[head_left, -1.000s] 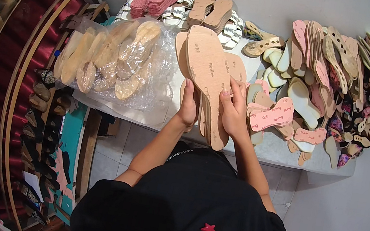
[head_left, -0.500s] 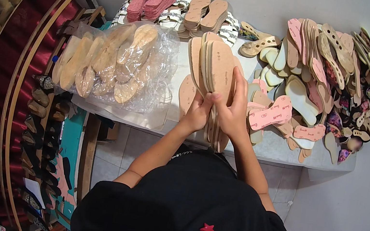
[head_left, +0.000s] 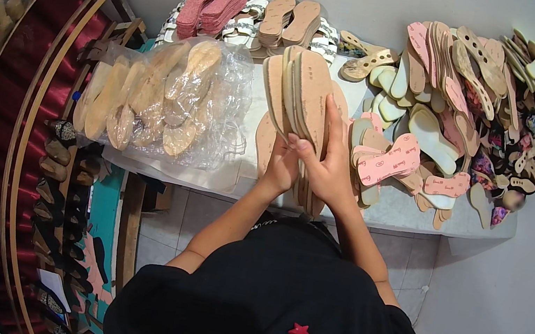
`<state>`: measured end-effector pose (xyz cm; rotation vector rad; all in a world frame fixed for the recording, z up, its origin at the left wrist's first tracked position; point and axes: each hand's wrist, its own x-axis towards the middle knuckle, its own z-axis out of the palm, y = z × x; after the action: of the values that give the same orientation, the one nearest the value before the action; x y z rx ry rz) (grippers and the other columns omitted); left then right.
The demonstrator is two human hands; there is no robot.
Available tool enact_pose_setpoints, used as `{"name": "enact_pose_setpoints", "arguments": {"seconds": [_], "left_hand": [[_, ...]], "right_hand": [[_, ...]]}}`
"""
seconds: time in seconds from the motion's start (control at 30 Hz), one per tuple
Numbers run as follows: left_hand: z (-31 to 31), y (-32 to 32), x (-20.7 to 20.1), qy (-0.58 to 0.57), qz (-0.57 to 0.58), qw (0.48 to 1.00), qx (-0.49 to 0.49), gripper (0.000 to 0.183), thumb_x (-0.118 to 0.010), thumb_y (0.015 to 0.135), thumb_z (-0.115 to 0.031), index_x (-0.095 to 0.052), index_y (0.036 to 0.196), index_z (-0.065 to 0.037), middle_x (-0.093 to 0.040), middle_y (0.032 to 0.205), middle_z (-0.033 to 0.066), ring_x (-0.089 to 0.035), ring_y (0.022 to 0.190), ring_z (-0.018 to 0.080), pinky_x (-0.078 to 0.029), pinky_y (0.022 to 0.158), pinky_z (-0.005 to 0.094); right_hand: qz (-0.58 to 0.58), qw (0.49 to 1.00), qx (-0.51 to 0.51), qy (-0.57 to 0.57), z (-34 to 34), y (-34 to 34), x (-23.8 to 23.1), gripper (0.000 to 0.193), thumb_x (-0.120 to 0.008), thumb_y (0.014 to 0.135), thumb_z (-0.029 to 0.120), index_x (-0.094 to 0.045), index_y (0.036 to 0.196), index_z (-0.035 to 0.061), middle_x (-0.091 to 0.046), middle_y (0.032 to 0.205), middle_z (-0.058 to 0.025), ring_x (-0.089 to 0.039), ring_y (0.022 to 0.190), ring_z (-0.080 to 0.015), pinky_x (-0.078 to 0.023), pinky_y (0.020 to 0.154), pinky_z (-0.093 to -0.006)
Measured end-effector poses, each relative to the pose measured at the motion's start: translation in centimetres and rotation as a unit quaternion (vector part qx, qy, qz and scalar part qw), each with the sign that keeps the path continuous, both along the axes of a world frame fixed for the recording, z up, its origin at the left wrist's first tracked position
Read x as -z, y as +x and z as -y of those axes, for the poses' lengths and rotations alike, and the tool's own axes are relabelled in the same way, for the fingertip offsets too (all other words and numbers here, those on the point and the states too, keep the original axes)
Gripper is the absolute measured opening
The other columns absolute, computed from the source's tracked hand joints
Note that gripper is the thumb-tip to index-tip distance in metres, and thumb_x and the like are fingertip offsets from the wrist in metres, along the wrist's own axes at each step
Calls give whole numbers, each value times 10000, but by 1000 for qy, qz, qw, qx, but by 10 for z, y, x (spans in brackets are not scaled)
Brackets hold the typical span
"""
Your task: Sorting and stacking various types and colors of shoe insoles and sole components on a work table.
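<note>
Left hand (head_left: 281, 166) and right hand (head_left: 333, 169): both curled about a stack of tan insoles (head_left: 310, 96), which is raised over the worktop (head_left: 400, 220) in front of the person's body. The right hand's fingers lie along the right edge, with its thumb across the near face; the left hand grips the lower left side.

Visibility: the left hand's fingers are mostly concealed behind the stack, so their exact placement cannot be told. The lower part of the stack is partly covered by the hands and wrists. The layers cannot be counted with confidence. A loose tan insole (head_left: 264, 142) on the worktop is partly hidden by the stack. Glare and folds in the clear plastic bag (head_left: 227, 89) obscure the pale foot-shaped pieces (head_left: 179, 134) inside. The shelving at far left is cut off by the dark rim, and the patterned straps (head_left: 486, 174) at right are jumbled and hard to separate.

Change: one second ago the top insole faced upward, broad and flat, with the hands apart on either side. Now the stack is turned, its layered edges show at left, and the thumbs have come close together.
</note>
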<state>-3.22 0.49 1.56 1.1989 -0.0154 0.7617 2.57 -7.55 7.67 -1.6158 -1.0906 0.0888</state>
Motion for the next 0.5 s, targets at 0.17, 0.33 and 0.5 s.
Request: {"name": "enact_pose_setpoints", "arguments": {"seconds": [0.17, 0.33, 0.5], "left_hand": [[1, -1, 4, -88, -12, 996, 9, 410, -350, 959, -256, -344, 1279, -1, -457, 1246, 121, -469, 1119, 209, -368, 949, 324], [3, 3, -2, 14, -43, 999, -29, 424, -334, 962, -269, -346, 1275, 16, -448, 1253, 131, -456, 1130, 225, -343, 964, 329], [16, 9, -5, 23, -59, 998, -21, 485, -309, 959, -324, -312, 1299, 23, -411, 1286, 149, -403, 1182, 237, -300, 993, 333]], "right_hand": [[-18, 1000, 14, 1, 0, -1, 2, 744, -605, 773, 213, -205, 1368, 12, -415, 1191, -261, -428, 1109, -373, -313, 962, -402], [-44, 997, 48, 46, 1, 8, 10, 739, -605, 772, 202, -208, 1361, -2, -404, 1227, -269, -426, 1131, -370, -323, 960, -403], [-58, 995, 65, 42, 10, 9, 3, 731, -596, 778, 190, -201, 1363, -1, -374, 1264, -267, -394, 1170, -363, -297, 985, -400]]}}
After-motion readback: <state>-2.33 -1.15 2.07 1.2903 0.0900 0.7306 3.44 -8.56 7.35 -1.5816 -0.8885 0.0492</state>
